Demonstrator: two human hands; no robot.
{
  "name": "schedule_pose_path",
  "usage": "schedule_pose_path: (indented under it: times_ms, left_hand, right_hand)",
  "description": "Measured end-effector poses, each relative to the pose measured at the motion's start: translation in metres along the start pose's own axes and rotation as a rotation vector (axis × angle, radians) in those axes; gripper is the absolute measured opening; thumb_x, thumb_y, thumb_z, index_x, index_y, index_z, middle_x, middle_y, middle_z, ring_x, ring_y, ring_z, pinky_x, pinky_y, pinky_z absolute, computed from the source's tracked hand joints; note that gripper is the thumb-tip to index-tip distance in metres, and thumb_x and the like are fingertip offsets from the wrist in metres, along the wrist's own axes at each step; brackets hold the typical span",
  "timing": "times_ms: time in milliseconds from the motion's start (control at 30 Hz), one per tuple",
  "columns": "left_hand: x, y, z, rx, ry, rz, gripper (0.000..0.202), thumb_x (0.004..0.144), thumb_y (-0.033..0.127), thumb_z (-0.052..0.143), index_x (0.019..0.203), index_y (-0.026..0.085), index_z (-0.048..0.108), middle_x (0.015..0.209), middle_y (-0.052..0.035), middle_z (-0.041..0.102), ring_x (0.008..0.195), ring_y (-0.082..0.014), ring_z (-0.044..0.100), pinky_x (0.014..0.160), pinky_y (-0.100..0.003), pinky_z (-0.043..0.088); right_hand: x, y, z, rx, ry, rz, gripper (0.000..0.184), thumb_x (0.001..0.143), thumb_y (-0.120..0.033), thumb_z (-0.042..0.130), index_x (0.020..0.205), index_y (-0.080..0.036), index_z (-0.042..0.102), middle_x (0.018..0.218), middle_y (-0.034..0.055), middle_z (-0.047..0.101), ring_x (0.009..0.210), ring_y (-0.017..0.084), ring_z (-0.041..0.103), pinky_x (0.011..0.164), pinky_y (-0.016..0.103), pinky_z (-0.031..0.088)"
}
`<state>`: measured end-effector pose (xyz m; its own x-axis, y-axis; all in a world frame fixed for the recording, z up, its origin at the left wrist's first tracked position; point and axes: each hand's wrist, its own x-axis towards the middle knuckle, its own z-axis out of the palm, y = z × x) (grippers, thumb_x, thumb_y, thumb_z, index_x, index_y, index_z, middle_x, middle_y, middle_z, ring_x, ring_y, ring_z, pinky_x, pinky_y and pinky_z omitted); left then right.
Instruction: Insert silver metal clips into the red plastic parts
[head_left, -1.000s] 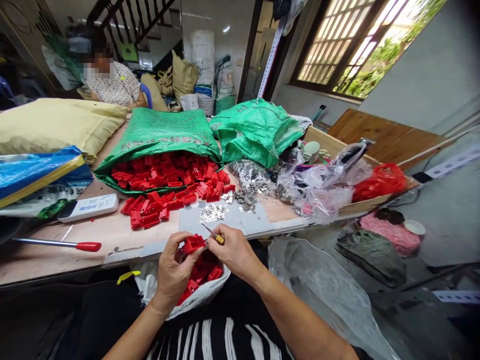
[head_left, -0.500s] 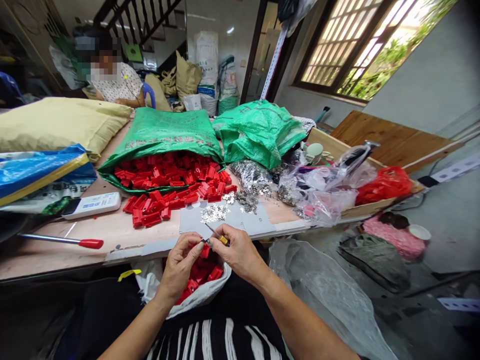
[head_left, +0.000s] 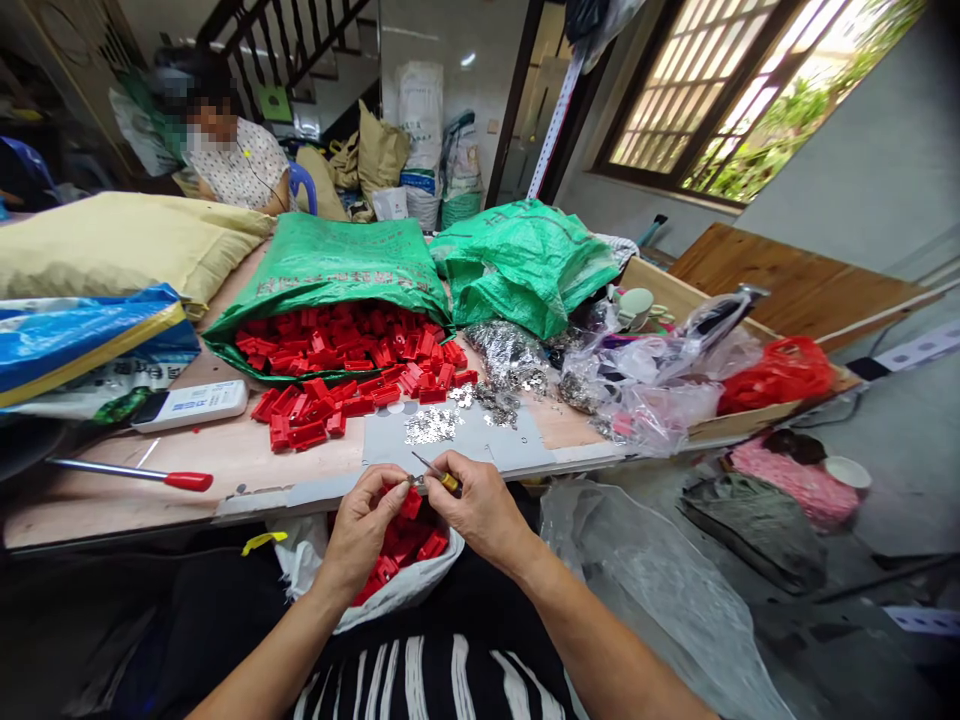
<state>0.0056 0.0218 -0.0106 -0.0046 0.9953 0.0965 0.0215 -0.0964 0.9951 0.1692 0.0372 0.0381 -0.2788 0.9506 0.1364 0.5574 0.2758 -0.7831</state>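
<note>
Over a white sack (head_left: pixel 409 597) of red plastic parts in my lap, my two hands meet at the table's front edge. My left hand (head_left: pixel 369 520) is closed in a pinch on a tiny metal piece (head_left: pixel 413 480), too small to make out fully. With my right hand (head_left: pixel 472 500) I grip a small screwdriver (head_left: pixel 448 481) with a yellow handle, its thin shaft pointing up and left. My right fingertips reach close to the tiny piece. Just beyond lie flat silvery metal pieces (head_left: pixel 433 426) on a grey sheet (head_left: pixel 517 440).
Red plastic parts (head_left: pixel 307 415) spill from a green sack (head_left: pixel 352 260). A red-tipped lever (head_left: pixel 187 481) and a white device (head_left: pixel 196 403) lie left. Plastic bags (head_left: pixel 652 390) fill a wooden tray at right. Across the table sits another person (head_left: pixel 244 165).
The view has shifted slightly, so the table's things appear a little farther right. My hands stay together, with the screwdriver still in my right hand; the fingers have moved only slightly.
</note>
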Motion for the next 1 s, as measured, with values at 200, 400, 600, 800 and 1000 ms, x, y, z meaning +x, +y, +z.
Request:
schedule_pose_path:
  times_ms: [200,400,600,800,1000]
  left_hand:
    - [0.000,0.000,0.002,0.081,0.045,0.015,0.015,0.082,0.032,0.060,0.078,0.018,0.066,0.085,-0.0020,0.062,0.083,-0.0163,0.057,0.077,-0.026,0.044]
    - [0.001,-0.006,0.001,0.131,0.054,0.053,0.016,0.082,0.033,0.062,0.090,0.020,0.067,0.096,-0.0038,0.064,0.092,-0.0179,0.060,0.084,-0.029,0.047]
    - [-0.002,-0.015,-0.005,0.334,0.128,0.260,0.046,0.076,0.034,0.070,0.119,0.023,0.057,0.104,-0.0055,0.068,0.095,-0.0206,0.065,0.087,-0.034,0.051]
    - [-0.007,-0.016,-0.006,0.526,0.133,0.505,0.036,0.079,0.029,0.069,0.112,0.022,0.058,0.102,-0.0053,0.070,0.092,-0.0192,0.069,0.084,-0.030,0.055]
    - [-0.008,-0.017,-0.003,0.593,0.106,0.558,0.042,0.084,0.026,0.064,0.124,0.023,0.052,0.115,-0.0068,0.069,0.103,-0.0196,0.068,0.091,-0.030,0.054]
  right_hand:
    - [0.000,0.000,0.006,-0.064,0.036,-0.022,0.008,0.081,-0.022,0.053,0.076,-0.018,0.059,0.062,-0.0040,0.054,0.053,0.008,0.044,0.054,0.019,0.033]
    - [0.001,0.004,0.001,-0.009,0.045,0.061,0.012,0.082,-0.025,0.052,0.075,-0.018,0.059,0.061,-0.0044,0.054,0.055,0.009,0.046,0.056,0.019,0.035]
    - [-0.002,0.009,0.000,-0.037,0.033,0.121,0.014,0.081,-0.025,0.052,0.071,-0.018,0.059,0.060,-0.0043,0.056,0.055,0.009,0.047,0.056,0.019,0.034]
    - [-0.004,0.005,0.006,-0.078,0.012,0.153,0.014,0.080,-0.027,0.052,0.071,-0.019,0.060,0.061,-0.0034,0.057,0.057,0.010,0.049,0.057,0.020,0.033]
    - [-0.004,0.002,0.000,-0.081,0.020,0.160,0.014,0.081,-0.026,0.051,0.072,-0.019,0.059,0.062,-0.0034,0.058,0.058,0.010,0.051,0.058,0.020,0.034]
